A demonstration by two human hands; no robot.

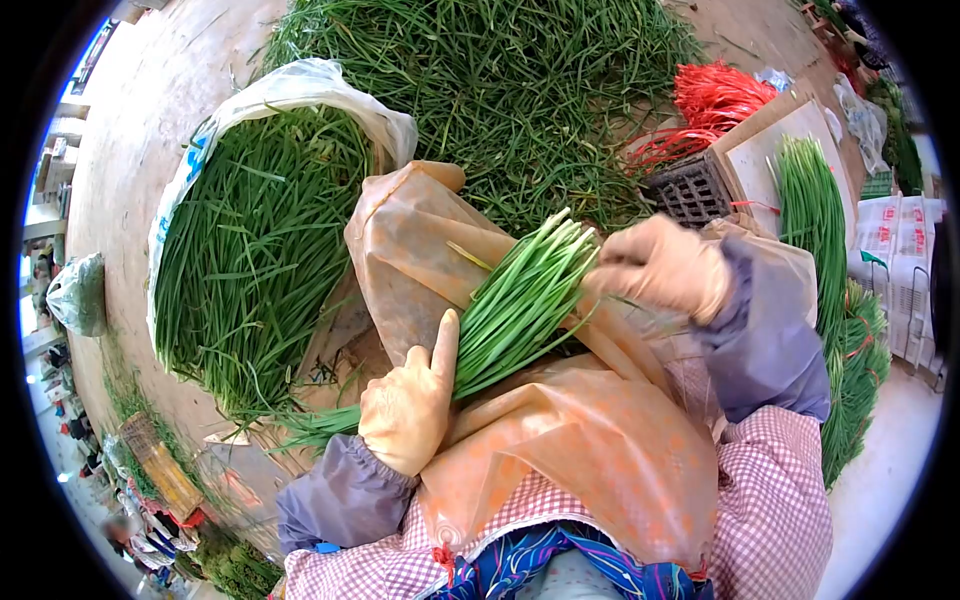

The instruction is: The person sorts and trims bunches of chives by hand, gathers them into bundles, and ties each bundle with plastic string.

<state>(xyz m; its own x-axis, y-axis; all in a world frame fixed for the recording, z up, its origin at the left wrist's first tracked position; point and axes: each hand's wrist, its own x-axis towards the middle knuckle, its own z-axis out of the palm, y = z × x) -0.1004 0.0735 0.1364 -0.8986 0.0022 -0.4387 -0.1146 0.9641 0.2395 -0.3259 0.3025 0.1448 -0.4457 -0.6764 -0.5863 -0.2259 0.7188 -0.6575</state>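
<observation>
Bare floor (130, 200) gives us open room on the left. Ahead of us spreads a heap of greens (490, 90); beside it a white bag (300, 85) gapes, filled with long leaves (250, 250). The green bunch (525, 300) lies over our plastic sheet (570, 430). A dark crate (690, 192) edges the heap. Our left hand (408, 410) grips the bunch, index finger extended; our blurred right hand (665, 268) is by its pale ends, whether pinching we cannot tell.
</observation>
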